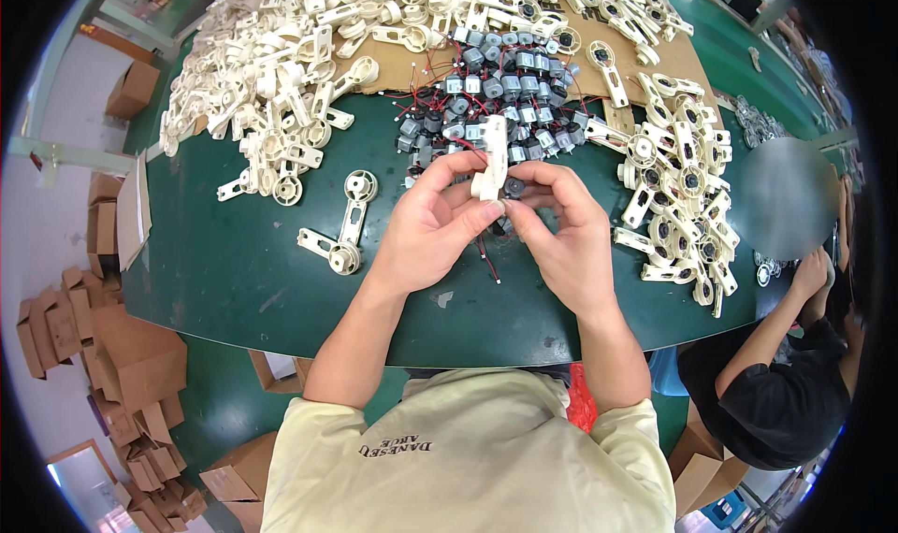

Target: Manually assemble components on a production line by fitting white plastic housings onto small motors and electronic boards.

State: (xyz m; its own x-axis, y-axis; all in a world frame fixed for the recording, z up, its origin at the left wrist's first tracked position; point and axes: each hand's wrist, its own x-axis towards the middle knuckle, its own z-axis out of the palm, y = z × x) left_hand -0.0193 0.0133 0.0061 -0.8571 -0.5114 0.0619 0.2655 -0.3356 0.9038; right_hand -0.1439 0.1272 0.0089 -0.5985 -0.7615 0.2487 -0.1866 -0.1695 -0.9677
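Observation:
Between the fingertips of my left hand point(426, 229) an off-white plastic housing point(494, 164) stands on end, its ring-shaped part low and its arm upward. My right hand point(571, 238) pinches a small motor point(513, 188) with a dark round end, right beside the housing; the fingers hide most of it. Thin red wires point(485, 252) with small plugs show below and behind the hands. Just beyond them lies a pile of small grey motors point(510, 84) with black ends and red leads. Two loose housings point(355, 210) rest on the green table left of my left hand.
A large heap of off-white housings point(271, 84) covers the far left of the table point(486, 332). Housings with black parts fitted point(687, 178) are heaped at the right. Cardboard point(402, 65) lies under the far piles. A co-worker point(776, 383) sits at the right; boxes point(140, 355) stand left.

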